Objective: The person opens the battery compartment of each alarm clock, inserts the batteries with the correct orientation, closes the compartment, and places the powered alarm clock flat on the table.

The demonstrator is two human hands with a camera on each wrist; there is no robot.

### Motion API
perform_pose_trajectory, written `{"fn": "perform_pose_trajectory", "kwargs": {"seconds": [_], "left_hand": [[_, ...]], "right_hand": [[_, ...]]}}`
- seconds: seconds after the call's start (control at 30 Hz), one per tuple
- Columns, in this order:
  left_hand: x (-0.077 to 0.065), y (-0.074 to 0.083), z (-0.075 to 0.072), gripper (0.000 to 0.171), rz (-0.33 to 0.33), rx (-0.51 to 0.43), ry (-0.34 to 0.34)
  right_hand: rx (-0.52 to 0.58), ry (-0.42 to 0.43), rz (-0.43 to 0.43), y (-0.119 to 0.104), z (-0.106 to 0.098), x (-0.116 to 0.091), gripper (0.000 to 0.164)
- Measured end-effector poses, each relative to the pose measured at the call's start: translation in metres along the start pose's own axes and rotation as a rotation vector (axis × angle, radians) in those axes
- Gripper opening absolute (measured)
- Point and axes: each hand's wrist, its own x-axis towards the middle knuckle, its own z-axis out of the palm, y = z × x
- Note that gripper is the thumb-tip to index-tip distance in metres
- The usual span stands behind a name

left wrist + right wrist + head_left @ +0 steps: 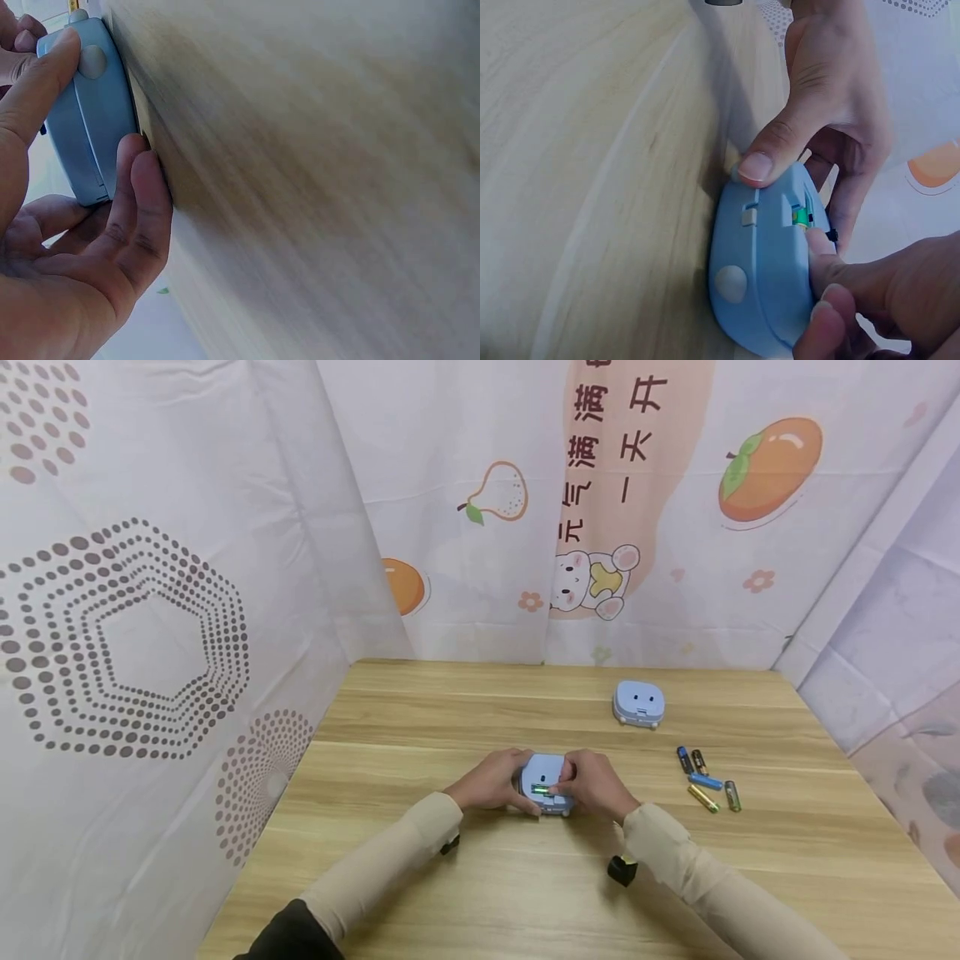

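A light-blue rounded battery-powered device (542, 765) with small white feet lies on the table in front of me. Its slot faces up and shows a green battery (801, 217). My left hand (491, 779) grips the device from the left; its thumb lies along the near side in the left wrist view. From the right, my right hand (600, 781) holds the device, with one digit pressing at the battery slot and other fingers curled by the edge. That digit partly hides the slot.
Another light-blue device (637, 703) with two dark eyes stands at the back right. Several loose batteries lie nearer, among them a blue battery (705, 782) and a gold battery (702, 797). Printed white curtains (465, 610) border the wooden table (420, 710).
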Motion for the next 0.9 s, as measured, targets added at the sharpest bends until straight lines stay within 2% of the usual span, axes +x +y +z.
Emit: {"fn": "perform_pose_trajectory", "kwargs": {"seconds": [0.13,0.37,0.57,0.9], "left_hand": [[0.0,-0.001,-0.001,0.088,0.001,-0.017,-0.001],[0.002,-0.002,0.001,0.095,0.003,0.008,-0.001],[0.002,0.0,0.003,0.101,-0.017,0.017,-0.018],[0.0,0.003,0.001,0.107,-0.062,0.021,-0.021]], "right_hand": [[0.017,-0.003,0.009,0.0,0.0,0.0,0.028],[0.058,-0.001,0.028,0.008,0.0,0.001,0.026],[0.08,-0.037,0.023,0.019,-0.011,-0.008,0.018],[-0.04,-0.077,0.057,0.05,-0.043,-0.031,0.012]]}}
